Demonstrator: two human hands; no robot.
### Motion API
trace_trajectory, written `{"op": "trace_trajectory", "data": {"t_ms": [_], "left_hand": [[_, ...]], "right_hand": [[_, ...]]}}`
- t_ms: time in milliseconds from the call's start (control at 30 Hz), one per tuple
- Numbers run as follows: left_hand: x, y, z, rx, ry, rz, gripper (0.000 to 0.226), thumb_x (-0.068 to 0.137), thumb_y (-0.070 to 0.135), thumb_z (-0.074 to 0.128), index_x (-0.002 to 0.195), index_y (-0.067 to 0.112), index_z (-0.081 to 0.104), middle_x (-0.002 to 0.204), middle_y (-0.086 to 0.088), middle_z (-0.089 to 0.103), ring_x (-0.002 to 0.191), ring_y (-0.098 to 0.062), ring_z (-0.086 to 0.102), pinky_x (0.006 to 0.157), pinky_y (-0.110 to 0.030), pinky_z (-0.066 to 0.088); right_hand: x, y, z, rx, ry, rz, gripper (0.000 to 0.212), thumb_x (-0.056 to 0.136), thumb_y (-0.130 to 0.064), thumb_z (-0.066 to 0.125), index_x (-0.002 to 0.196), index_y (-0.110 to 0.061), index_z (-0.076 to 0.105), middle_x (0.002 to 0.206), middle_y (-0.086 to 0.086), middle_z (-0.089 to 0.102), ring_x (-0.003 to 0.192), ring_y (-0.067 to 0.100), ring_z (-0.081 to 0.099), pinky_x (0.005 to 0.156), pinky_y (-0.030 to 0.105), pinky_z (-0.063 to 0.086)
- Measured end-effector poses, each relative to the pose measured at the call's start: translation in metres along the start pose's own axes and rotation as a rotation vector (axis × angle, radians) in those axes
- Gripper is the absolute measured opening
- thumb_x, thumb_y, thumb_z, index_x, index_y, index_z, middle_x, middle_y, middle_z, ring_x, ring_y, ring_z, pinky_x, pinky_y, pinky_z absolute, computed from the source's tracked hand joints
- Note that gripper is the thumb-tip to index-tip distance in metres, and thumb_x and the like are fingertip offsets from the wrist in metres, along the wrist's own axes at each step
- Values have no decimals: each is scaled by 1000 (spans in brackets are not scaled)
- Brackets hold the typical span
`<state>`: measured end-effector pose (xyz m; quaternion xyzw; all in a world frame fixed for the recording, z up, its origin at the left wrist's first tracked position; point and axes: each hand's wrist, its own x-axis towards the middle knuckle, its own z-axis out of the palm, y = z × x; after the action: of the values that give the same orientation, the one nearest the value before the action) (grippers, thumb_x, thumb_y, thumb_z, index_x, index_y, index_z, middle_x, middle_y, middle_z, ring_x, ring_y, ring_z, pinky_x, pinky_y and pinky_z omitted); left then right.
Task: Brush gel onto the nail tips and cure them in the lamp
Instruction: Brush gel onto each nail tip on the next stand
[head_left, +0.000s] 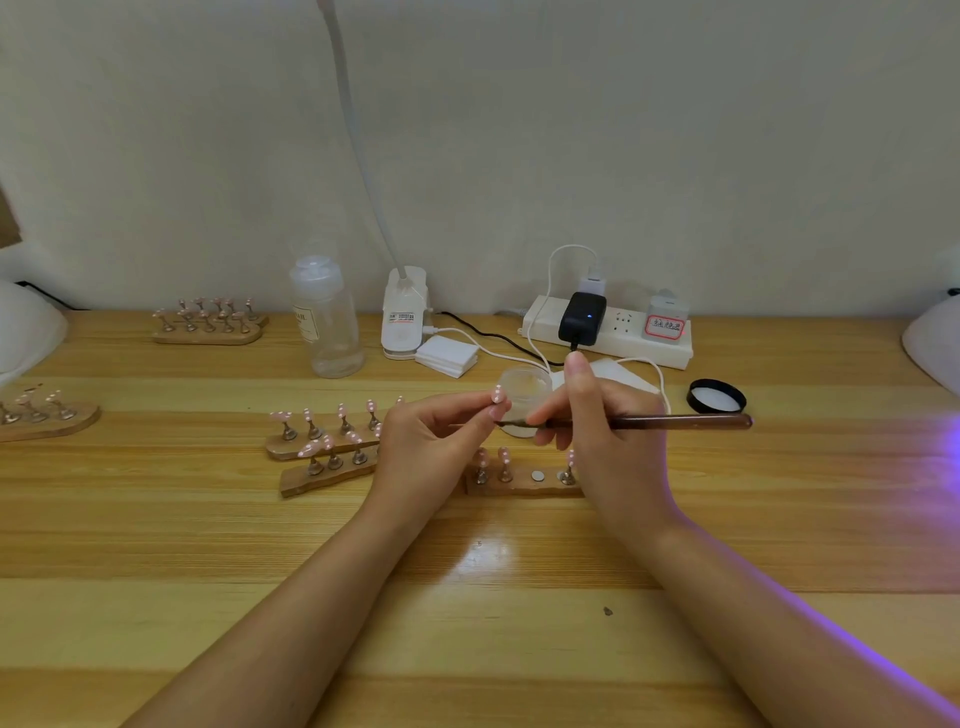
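My left hand (431, 447) pinches a small pink nail tip (497, 396) with white dots, lifted above the table. My right hand (592, 421) grips a brown gel brush (675, 422) like a pen, its bristle end touching the nail tip near my left fingertips. An open frosted gel jar (525, 387) stands just behind both hands. Below my hands lies a wooden holder strip (524, 486) with pink tips on metal stands and one bare magnet spot. Two more wooden holders (322, 457) with pink tips lie to the left. A white curing lamp (935, 343) sits at the right edge, casting purple light.
The jar's black lid (717, 397) lies to the right. A clear bottle (327, 322), desk lamp base (402, 317), white pads (447, 356) and power strip (608, 332) with cables line the back. More holders (208, 322) and another (47, 415) sit left, beside a second white lamp (26, 327).
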<state>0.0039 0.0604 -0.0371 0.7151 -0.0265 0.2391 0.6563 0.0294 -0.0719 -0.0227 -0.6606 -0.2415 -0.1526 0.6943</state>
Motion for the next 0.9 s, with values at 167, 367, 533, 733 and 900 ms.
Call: {"op": "trace_trajectory", "data": {"t_ms": [167, 367, 533, 733, 900], "left_hand": [[-1, 2, 0, 22, 5, 35, 19, 76, 6, 68, 79, 24, 71, 81, 18, 71, 80, 0, 66, 60, -10, 49], [-1, 2, 0, 18, 6, 41, 17, 75, 8, 70, 76, 25, 69, 78, 16, 71, 73, -1, 66, 56, -10, 49], [-1, 1, 0, 22, 44, 36, 21, 74, 7, 72, 74, 29, 70, 77, 13, 71, 73, -2, 66, 56, -11, 49], [-1, 4, 1, 28, 47, 36, 24, 73, 7, 72, 72, 31, 70, 77, 12, 71, 72, -3, 66, 55, -11, 49], [-1, 5, 1, 37, 52, 13, 23, 73, 5, 72, 73, 28, 70, 76, 12, 71, 72, -3, 65, 55, -11, 49]], "right_hand": [[4, 3, -5, 33, 108, -34, 46, 91, -30, 39, 55, -17, 65, 51, 1, 62, 48, 6, 56, 53, 13, 42], [5, 9, -5, -69, 112, -105, 38, 93, -27, 43, 63, -20, 66, 54, -5, 62, 56, 3, 58, 57, 12, 42], [4, 10, -5, -213, 37, -255, 42, 92, -29, 39, 71, -9, 69, 65, -5, 64, 65, 5, 60, 60, 22, 48], [3, 10, -4, -210, -4, -294, 45, 92, -24, 40, 66, -1, 68, 61, -2, 64, 62, 7, 61, 60, 22, 49], [2, 9, -5, -123, 22, -227, 51, 90, -30, 39, 59, -2, 68, 54, -3, 62, 52, 3, 59, 54, 13, 44]]}}
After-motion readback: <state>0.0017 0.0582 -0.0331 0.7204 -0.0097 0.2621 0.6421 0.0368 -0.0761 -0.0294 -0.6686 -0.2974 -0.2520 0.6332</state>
